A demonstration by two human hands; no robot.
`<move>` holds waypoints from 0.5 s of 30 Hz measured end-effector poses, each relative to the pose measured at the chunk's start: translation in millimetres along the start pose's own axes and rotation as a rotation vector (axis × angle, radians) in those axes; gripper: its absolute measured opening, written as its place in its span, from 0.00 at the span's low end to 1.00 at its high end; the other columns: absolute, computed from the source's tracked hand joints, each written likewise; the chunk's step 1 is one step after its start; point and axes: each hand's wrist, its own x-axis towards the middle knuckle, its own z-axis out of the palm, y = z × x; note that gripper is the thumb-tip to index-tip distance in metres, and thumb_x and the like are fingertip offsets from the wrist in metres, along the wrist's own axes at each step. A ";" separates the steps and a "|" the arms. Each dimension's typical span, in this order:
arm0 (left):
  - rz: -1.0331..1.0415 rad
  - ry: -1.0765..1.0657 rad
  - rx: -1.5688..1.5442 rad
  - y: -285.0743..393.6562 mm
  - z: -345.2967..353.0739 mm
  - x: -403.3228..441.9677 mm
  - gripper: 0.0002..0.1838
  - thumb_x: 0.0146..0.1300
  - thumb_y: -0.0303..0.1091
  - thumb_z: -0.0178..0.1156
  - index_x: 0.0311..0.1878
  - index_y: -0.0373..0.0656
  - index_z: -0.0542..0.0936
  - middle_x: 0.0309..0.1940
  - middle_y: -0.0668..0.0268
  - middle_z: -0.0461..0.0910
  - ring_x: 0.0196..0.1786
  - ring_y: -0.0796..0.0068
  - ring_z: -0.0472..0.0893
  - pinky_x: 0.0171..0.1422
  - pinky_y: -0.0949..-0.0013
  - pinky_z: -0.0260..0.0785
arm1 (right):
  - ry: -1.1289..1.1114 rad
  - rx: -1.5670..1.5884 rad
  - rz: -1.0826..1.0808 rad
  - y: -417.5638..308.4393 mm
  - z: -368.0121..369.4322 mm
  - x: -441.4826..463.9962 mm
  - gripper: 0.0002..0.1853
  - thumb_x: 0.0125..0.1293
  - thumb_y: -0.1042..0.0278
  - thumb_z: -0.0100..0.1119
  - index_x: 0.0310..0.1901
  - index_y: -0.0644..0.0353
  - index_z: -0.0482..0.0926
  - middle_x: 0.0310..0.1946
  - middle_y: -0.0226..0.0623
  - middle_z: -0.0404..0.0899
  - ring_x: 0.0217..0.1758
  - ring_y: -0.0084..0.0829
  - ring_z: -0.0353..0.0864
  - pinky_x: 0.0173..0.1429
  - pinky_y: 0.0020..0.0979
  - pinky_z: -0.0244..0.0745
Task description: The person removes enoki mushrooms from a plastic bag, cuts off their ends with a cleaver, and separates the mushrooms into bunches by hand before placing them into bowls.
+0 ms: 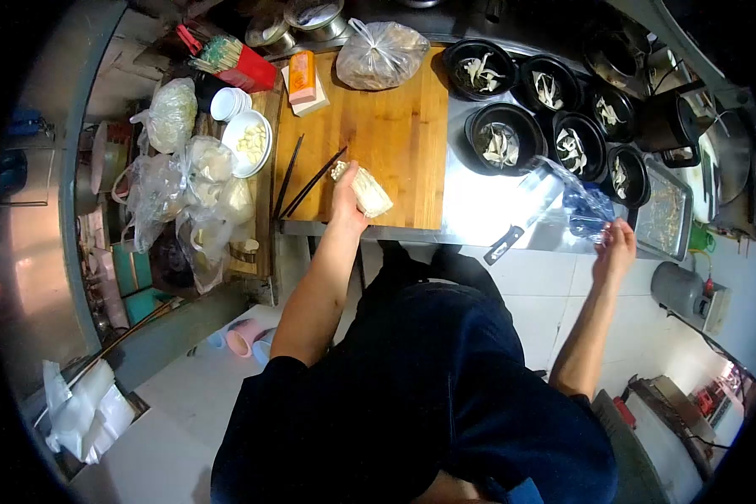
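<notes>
My left hand [349, 204] is closed around a bundle of enoki mushrooms [370, 193], held over the wooden cutting board [412, 126]. Black chopsticks [315, 181] lie on the board's left side, close to that hand. Off to the right, my right hand [617, 244] pinches a clear plastic bag with blue print [588, 206], which hangs over the steel counter. Left of the bag a cleaver [506, 244] rests on the counter, its dark handle toward me. Several black bowls [506, 126] with pale strips in them stand behind the bag.
A tied plastic bag of food [382, 55] sits at the board's back edge, near an orange box [302, 77]. On the left are a white bowl of pale pieces [248, 143], filled plastic bags [170, 113] and a red holder of skewers [252, 69]. A metal tray [664, 210] lies at right.
</notes>
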 end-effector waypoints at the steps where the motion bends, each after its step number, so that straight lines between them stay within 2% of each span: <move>1: 0.005 0.005 0.015 2.1 1.1 -2.2 0.23 0.73 0.51 0.65 0.61 0.46 0.78 0.53 0.60 0.81 0.56 0.60 0.82 0.63 0.47 0.76 | 0.030 -0.029 0.011 7.8 -20.4 17.5 0.04 0.75 0.65 0.64 0.46 0.50 0.79 0.33 0.28 0.85 0.27 0.18 0.78 0.26 0.23 0.71; 4: -0.008 0.028 0.123 5.8 12.1 -4.1 0.25 0.73 0.51 0.65 0.64 0.46 0.75 0.56 0.60 0.80 0.58 0.57 0.82 0.63 0.43 0.75 | 0.064 -0.079 0.013 22.1 -69.3 72.9 0.03 0.74 0.66 0.63 0.45 0.50 0.79 0.34 0.27 0.84 0.31 0.20 0.80 0.29 0.24 0.74; 6: 0.016 0.148 0.206 6.0 19.8 -1.8 0.32 0.72 0.52 0.65 0.72 0.45 0.70 0.66 0.57 0.75 0.65 0.51 0.78 0.67 0.40 0.73 | 0.080 -0.166 0.016 29.2 -85.0 103.4 0.05 0.74 0.65 0.63 0.47 0.52 0.79 0.35 0.28 0.84 0.33 0.20 0.81 0.33 0.26 0.77; 7: 0.019 0.150 0.217 6.9 27.4 -8.0 0.32 0.72 0.52 0.65 0.72 0.45 0.70 0.66 0.57 0.75 0.65 0.51 0.78 0.67 0.40 0.73 | 0.084 -0.205 0.023 29.2 -88.5 116.4 0.07 0.74 0.65 0.63 0.49 0.54 0.80 0.36 0.29 0.85 0.34 0.20 0.81 0.34 0.27 0.78; 8: -0.018 0.175 0.308 8.8 35.5 -13.7 0.36 0.72 0.54 0.65 0.76 0.48 0.66 0.71 0.55 0.71 0.69 0.49 0.75 0.67 0.38 0.72 | 0.035 -0.283 0.055 29.9 -94.8 131.1 0.14 0.71 0.64 0.65 0.55 0.58 0.80 0.40 0.40 0.86 0.38 0.35 0.86 0.43 0.37 0.83; 9: -0.054 0.200 0.395 11.4 44.5 -18.9 0.40 0.71 0.55 0.65 0.79 0.50 0.63 0.75 0.54 0.66 0.72 0.46 0.71 0.67 0.36 0.72 | 0.036 -0.277 0.061 27.4 -91.9 135.5 0.14 0.71 0.64 0.65 0.55 0.58 0.80 0.40 0.40 0.86 0.38 0.35 0.86 0.43 0.37 0.83; 10: -0.087 0.230 0.533 14.7 50.2 -20.8 0.45 0.69 0.58 0.66 0.82 0.53 0.58 0.79 0.53 0.61 0.76 0.43 0.65 0.67 0.35 0.71 | 0.107 -0.701 -0.090 19.2 -85.8 134.6 0.18 0.70 0.63 0.67 0.57 0.61 0.79 0.43 0.46 0.86 0.42 0.43 0.86 0.49 0.42 0.82; 11: -0.087 0.235 0.539 14.1 55.2 -23.2 0.45 0.69 0.58 0.66 0.82 0.53 0.58 0.79 0.53 0.61 0.76 0.43 0.65 0.67 0.35 0.71 | 0.174 -1.127 -0.244 15.5 -84.0 132.5 0.22 0.68 0.62 0.68 0.59 0.63 0.78 0.46 0.52 0.86 0.46 0.52 0.86 0.55 0.46 0.80; 12: -0.077 0.275 0.553 12.6 60.4 -25.6 0.46 0.69 0.59 0.65 0.83 0.54 0.57 0.79 0.46 0.55 0.77 0.37 0.61 0.69 0.33 0.69 | 0.195 -1.265 -0.470 20.1 -90.4 132.2 0.25 0.67 0.61 0.68 0.60 0.66 0.78 0.50 0.59 0.84 0.55 0.60 0.83 0.65 0.49 0.74; 13: -0.068 0.315 0.565 10.7 63.5 -26.2 0.47 0.68 0.59 0.65 0.83 0.54 0.56 0.80 0.40 0.49 0.78 0.30 0.57 0.72 0.32 0.66 | 0.193 -1.267 -0.466 11.3 -86.6 119.3 0.25 0.67 0.61 0.68 0.60 0.66 0.78 0.50 0.59 0.84 0.55 0.60 0.83 0.65 0.49 0.74; 14: -0.088 0.327 0.555 11.9 60.9 -28.8 0.47 0.67 0.56 0.67 0.82 0.49 0.58 0.79 0.43 0.54 0.78 0.38 0.60 0.72 0.32 0.67 | 0.223 -1.279 -0.569 3.2 -81.1 103.9 0.24 0.68 0.60 0.68 0.59 0.66 0.79 0.51 0.58 0.84 0.54 0.58 0.84 0.63 0.49 0.75; 15: -0.090 0.333 0.554 13.9 50.4 -29.3 0.47 0.67 0.56 0.67 0.82 0.49 0.58 0.79 0.43 0.54 0.78 0.38 0.60 0.72 0.32 0.67 | 0.250 -1.289 -0.674 -3.2 -71.4 84.8 0.23 0.68 0.60 0.67 0.58 0.66 0.79 0.51 0.57 0.84 0.54 0.56 0.84 0.61 0.49 0.76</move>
